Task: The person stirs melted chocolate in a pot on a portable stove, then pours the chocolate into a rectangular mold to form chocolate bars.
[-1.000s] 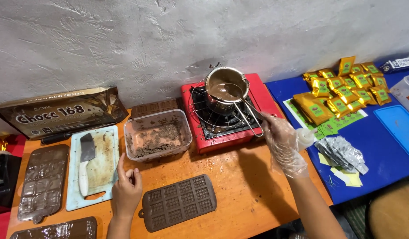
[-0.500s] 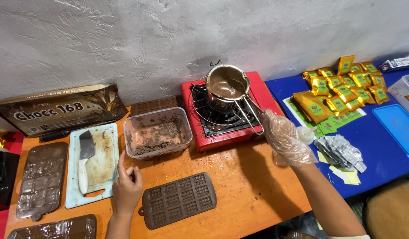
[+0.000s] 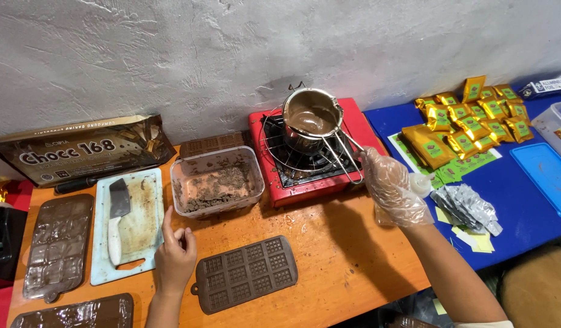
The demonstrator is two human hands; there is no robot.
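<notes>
Mostly orange wooden table (image 3: 353, 267) w/ blue-covered table (image 3: 536, 200) butted on its right side, grey plastered wall (image 3: 232, 54) behind. Long dark chocolate bag (image 3: 80, 149) flat at back left. Red portable gas stove (image 3: 311, 164) at back centre, wire grate on top. White cutting board (image 3: 141, 231) left of centre, smeared brown, carrying a cleaver w/ white handle (image 3: 116, 222). Clear plastic tub (image 3: 216, 180) of chopped chocolate just left of stove, touching it or nearly. Brown silicone bar mould (image 3: 244, 273), empty cells, near front edge betw. both hands. Filled mould (image 3: 57, 246) far left, another (image 3: 74, 313) at bottom left corner, cut off by frame. Steel melting pot (image 3: 309, 120) on the grate, melted chocolate inside, wire handle (image 3: 341, 158) pointing toward front right. Pile of gold packets (image 3: 469, 118) plus green labels (image 3: 450, 167) on blue table; foil squares (image 3: 469, 206) nearer, blue lid (image 3: 548, 170) at right. Right hand (image 3: 393, 188), in clear disposable glove, just beside end of pot handle, fingers loosely curled, holding nothing; contact w/ handle can't be told. Left hand (image 3: 174, 252), bare, resting on table betw. cutting board and empty mould, index finger stretched toward tub, other fingers bent, gripping nothing.
</notes>
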